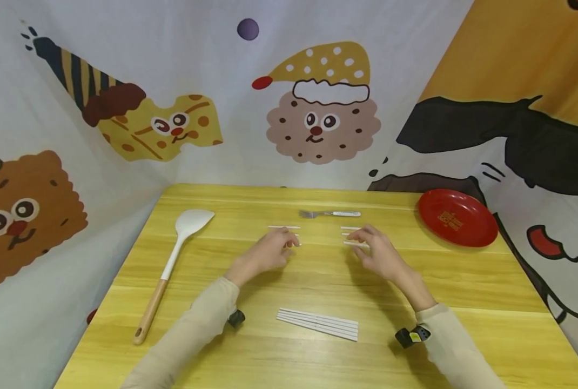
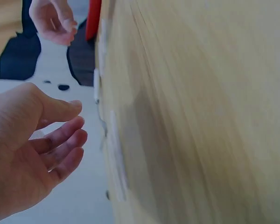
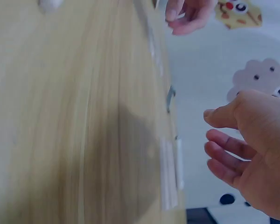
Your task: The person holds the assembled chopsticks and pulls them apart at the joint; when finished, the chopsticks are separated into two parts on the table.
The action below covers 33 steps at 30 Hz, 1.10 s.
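In the head view, my left hand hovers over a few short thin white sticks, partly covering them. My right hand is above a second group of white sticks across a gap to the right. Both hands have loosely bent fingers with nothing between them. The left wrist view shows the left hand raised off the table beside its sticks. Likewise, the right wrist view has the right hand apart from its sticks. Nearer my body lies a row of several white sticks, side by side.
A fork with a pale handle lies behind the two stick groups. At the back right is a red plate with gold marks. A white turner with a wooden handle lies at left. Printed cloth hangs behind the wooden table.
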Motion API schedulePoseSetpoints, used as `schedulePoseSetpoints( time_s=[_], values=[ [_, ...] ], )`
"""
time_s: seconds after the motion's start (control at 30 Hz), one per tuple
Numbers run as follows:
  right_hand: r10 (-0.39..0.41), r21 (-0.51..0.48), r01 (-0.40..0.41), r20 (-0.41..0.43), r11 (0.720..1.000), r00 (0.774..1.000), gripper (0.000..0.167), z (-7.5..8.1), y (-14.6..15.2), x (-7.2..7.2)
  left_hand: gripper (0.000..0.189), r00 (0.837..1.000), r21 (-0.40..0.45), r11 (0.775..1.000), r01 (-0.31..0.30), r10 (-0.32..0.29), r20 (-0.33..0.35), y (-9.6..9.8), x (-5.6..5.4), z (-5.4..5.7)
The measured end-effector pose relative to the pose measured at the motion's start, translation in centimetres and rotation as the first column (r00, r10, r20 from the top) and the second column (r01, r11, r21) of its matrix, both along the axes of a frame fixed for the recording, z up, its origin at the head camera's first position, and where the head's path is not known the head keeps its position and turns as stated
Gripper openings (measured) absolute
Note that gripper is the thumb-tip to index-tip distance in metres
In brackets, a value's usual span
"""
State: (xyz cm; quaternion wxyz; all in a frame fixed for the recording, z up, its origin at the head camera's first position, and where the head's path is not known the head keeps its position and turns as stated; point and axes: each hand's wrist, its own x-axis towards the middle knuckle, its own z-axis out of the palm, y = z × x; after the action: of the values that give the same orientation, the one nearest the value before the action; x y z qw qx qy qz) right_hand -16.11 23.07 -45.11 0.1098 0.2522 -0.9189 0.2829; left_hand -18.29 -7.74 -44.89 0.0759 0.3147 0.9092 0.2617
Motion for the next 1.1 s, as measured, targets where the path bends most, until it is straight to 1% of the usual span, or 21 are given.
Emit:
schedulePoseSetpoints(
  time_s=[0.03, 0.17, 0.3, 0.4, 0.5, 0.6, 0.67, 0.8, 0.93, 1.1],
  values=[
    [0.004, 0.005, -0.004, -0.009, 1.000, 1.000, 0.024, 0.2, -0.2, 0.3, 0.024, 1.000, -0.002, 1.000, 0.014, -0.014, -0.006, 0.2, 0.3, 0.2],
    [0.035, 0.026, -0.035, -0.013, 0.999, 0.999, 0.026, 1.3, -1.1, 1.9, 0.025, 0.999, -0.017, 0.999, 0.051, -0.051, 0.009, 0.5, 1.9, 1.0],
    [0.070, 0.048, -0.071, 0.008, 0.996, 0.997, 0.028, 2.0, -2.0, 3.6, 0.025, 0.996, -0.050, 0.995, 0.091, -0.090, 0.021, 0.7, 3.6, 1.3],
    [0.091, 0.061, -0.091, 0.008, 0.994, 0.996, 0.032, 2.4, -2.5, 4.8, 0.023, 0.991, -0.051, 0.990, 0.130, -0.128, 0.037, 0.9, 4.8, 1.4],
    [0.107, 0.062, -0.108, 0.017, 0.992, 0.994, 0.036, 2.5, -3.0, 5.9, 0.022, 0.986, -0.040, 0.987, 0.153, -0.150, 0.070, 1.0, 5.9, 1.4],
    [0.121, 0.055, -0.123, 0.047, 0.991, 0.992, 0.039, 2.4, -3.2, 7.0, 0.022, 0.983, -0.046, 0.985, 0.164, -0.159, 0.096, 1.0, 6.8, 1.3],
    [0.133, 0.054, -0.136, 0.062, 0.989, 0.989, 0.039, 2.3, -3.4, 7.6, 0.022, 0.981, -0.058, 0.983, 0.176, -0.170, 0.097, 1.0, 7.3, 1.0],
    [0.175, 0.051, -0.180, 0.082, 0.982, 0.981, 0.037, 1.7, -3.5, 8.6, 0.021, 0.975, -0.074, 0.974, 0.215, -0.211, 0.066, 1.3, 8.2, 0.4],
    [0.229, 0.033, -0.234, 0.117, 0.972, 0.966, 0.034, 1.1, -3.7, 9.4, 0.019, 0.971, -0.115, 0.964, 0.240, -0.238, 0.026, 1.5, 8.9, -0.2],
    [0.263, 0.013, -0.270, 0.180, 0.963, 0.948, 0.028, 0.3, -4.0, 10.4, 0.017, 0.969, -0.145, 0.958, 0.249, -0.246, 0.037, 1.8, 9.4, -0.5]
  ],
)
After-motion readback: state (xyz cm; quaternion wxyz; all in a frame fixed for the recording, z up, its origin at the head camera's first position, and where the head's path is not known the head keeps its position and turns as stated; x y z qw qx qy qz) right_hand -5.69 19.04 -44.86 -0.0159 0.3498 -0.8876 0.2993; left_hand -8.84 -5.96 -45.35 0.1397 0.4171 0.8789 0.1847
